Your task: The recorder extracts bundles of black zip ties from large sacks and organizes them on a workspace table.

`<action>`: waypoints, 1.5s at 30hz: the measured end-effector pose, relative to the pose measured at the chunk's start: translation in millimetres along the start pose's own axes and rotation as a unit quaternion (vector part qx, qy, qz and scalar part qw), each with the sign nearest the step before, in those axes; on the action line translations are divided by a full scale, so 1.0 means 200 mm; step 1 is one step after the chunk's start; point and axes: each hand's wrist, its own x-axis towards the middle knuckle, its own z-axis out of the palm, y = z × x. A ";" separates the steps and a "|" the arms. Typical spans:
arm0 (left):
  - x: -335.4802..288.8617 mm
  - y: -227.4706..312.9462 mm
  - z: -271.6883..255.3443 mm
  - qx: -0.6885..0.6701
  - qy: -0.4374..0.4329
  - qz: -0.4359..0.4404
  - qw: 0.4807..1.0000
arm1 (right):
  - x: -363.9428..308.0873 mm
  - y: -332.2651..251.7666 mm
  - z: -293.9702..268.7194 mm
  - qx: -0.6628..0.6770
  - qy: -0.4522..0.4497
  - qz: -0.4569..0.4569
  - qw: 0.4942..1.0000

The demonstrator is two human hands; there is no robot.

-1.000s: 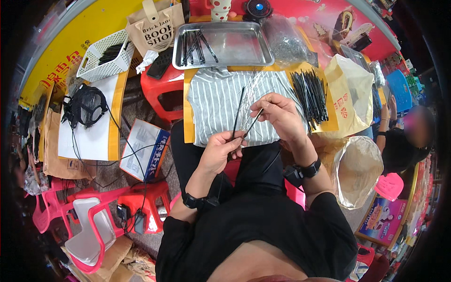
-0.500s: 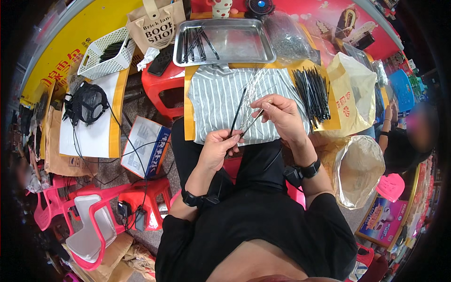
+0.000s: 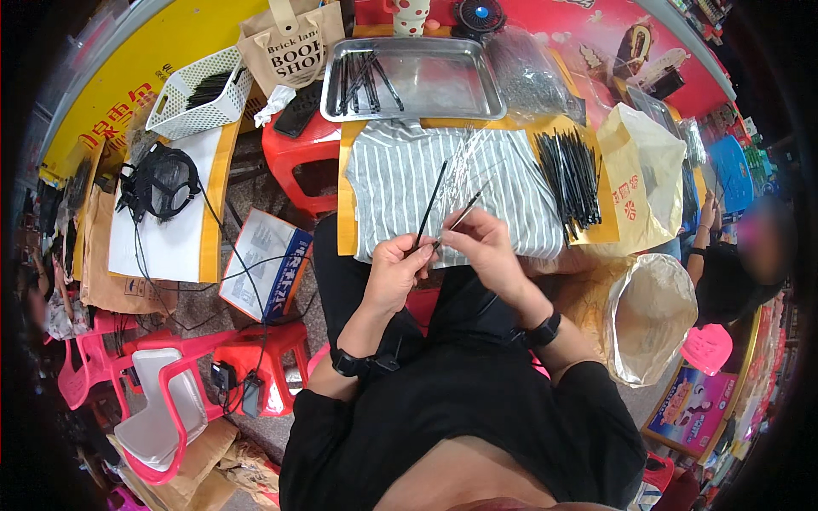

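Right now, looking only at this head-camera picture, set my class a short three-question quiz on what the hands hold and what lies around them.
1. True or false: the left hand holds a thin black stick.
2. Where does the loose pile of black sticks lie?
A. in the white basket
B. on the striped cloth's right end
C. on the floor
3. Fill in: beyond the striped cloth stands a metal ____ with a few black sticks in it.

Key:
1. True.
2. B.
3. Tray. The right hand pinches a clear sleeve.

left hand [image 3: 399, 271] nudged slightly closer to right hand [image 3: 484, 247], black stick [image 3: 430, 206] tilted a touch more upright
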 end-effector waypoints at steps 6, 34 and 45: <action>0.00 -0.03 0.00 -0.024 0.009 0.040 0.999 | -0.02 0.03 0.11 -0.011 0.043 -0.042 0.998; 0.30 0.03 -0.15 0.584 0.207 0.300 0.725 | 0.10 -0.01 -0.85 -0.661 0.267 -0.005 0.702; 0.13 0.09 0.14 0.495 0.126 0.376 0.773 | 0.00 -0.07 -0.90 -0.294 0.268 -0.028 0.917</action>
